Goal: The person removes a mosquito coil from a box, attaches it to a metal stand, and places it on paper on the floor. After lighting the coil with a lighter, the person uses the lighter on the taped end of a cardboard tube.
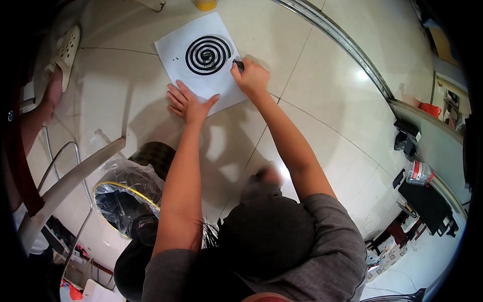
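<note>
A sheet of white paper (226,93) lies on the tiled floor. On it is a black spiral (208,55) that looks like a mosquito coil, with a few dark specks to its left. My left hand (188,103) rests flat on the paper's near edge, fingers spread and thumb out to the right. At the right edge of the paper, my right hand (252,78) is closed around a small black object (238,64). Its tip points toward the spiral's outer end. Most of this object is hidden by my fingers, and I cannot tell what it is.
A lined waste bin (126,191) with a yellow rim stands left of my left arm. Beyond it are a metal chair frame (75,191) and a person's foot in a cream clog (67,55). A metal floor track (342,38) curves along the right; a yellow object (205,4) stands above the paper.
</note>
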